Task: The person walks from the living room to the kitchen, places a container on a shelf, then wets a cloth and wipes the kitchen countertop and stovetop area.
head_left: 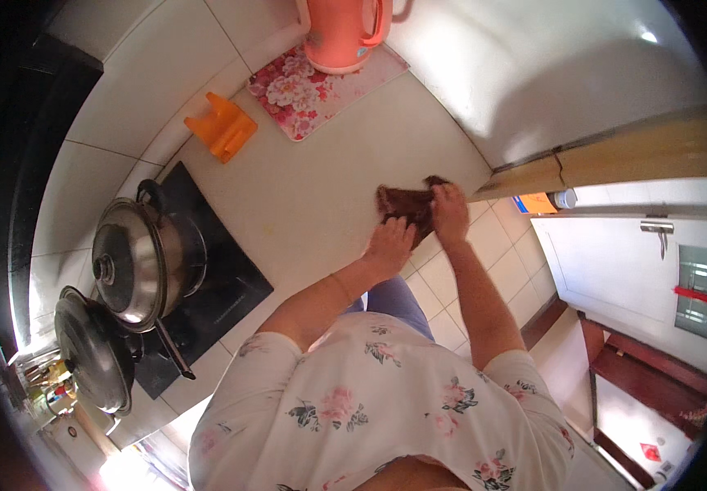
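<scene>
A dark brown cloth (405,205) is bunched between my two hands at the right front edge of the pale countertop (304,184). My left hand (392,244) grips its lower side, with the fingers curled over the fabric. Around the right end of the cloth, my right hand (450,215) is closed. Part of the cloth hangs down between the hands, near the counter's edge. The cloth is slightly blurred, and its underside is hidden.
A lidded steel pot (139,264) and a lidded pan (92,353) stand on the black gas hob (231,276) at left. An orange plastic holder (223,127) lies near the tiled wall. Behind, a pink kettle (338,37) stands on a floral mat (295,92).
</scene>
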`<state>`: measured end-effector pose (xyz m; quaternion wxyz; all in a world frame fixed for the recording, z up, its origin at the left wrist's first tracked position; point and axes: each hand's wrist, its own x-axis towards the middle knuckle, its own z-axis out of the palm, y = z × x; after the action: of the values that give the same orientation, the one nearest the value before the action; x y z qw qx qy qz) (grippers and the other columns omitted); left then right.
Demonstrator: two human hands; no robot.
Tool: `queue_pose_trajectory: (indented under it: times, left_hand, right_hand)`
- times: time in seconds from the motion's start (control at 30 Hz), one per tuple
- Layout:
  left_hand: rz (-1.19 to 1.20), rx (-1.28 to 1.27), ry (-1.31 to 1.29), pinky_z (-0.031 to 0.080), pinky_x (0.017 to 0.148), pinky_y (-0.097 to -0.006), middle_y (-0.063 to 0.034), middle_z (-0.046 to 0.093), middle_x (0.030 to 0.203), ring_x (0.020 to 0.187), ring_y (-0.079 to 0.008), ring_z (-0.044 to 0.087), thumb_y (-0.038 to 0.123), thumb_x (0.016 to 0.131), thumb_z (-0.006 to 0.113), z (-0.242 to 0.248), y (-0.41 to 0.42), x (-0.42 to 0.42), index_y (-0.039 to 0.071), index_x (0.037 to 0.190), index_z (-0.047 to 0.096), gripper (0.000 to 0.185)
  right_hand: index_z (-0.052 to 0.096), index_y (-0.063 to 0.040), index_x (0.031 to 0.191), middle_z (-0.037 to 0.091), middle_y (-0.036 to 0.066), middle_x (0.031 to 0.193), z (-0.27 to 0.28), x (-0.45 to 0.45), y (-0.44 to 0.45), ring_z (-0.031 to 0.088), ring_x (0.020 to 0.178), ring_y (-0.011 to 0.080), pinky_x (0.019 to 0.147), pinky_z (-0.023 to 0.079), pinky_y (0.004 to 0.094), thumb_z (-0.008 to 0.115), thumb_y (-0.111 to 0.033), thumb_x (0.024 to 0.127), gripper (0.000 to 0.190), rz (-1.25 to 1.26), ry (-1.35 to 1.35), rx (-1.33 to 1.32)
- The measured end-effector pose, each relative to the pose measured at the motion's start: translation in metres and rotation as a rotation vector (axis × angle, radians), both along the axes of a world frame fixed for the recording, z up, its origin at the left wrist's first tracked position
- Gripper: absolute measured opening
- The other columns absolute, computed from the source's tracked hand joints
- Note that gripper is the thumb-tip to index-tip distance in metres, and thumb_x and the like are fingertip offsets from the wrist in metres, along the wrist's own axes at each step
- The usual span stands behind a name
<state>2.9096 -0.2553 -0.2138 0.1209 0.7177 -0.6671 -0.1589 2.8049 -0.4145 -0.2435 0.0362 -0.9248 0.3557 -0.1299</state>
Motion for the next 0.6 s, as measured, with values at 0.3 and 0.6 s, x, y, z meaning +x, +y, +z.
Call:
queue_pose_trajectory:
  times: [0.3, 0.6]
  left_hand:
    - [0.154, 0.031, 0.568, 0.038, 0.103, -0.04, -0.0195, 0.038, 0.14, 0.126, -0.0342, 0.041, 0.021, 0.087, 0.058, 0.031, -0.028, 0.018, 0.005, 0.129, 0.047, 0.046]
    - [0.924, -0.163, 0.58, 0.049, 0.087, -0.0373, -0.0143, 0.062, 0.111, 0.101, -0.0301, 0.061, 0.01, 0.083, 0.061, 0.034, 0.071, 0.013, 0.004, 0.11, 0.062, 0.028]
  right_hand:
    - [0.035, -0.001, 0.138, 0.03, 0.03, 0.141, -0.009, 0.035, -0.045, 0.025, 0.132, 0.0455, 0.108, 0.024, 0.0524, 0.053, -0.042, 0.09, 0.065, -0.082, -0.16, 0.116]
    - [0.037, 0.001, 0.136, 0.037, 0.025, 0.138, 0.003, 0.15, -0.117, 0.03, 0.13, 0.0447, 0.107, 0.027, 0.0523, 0.063, -0.037, 0.085, 0.069, 0.44, -0.112, 0.048]
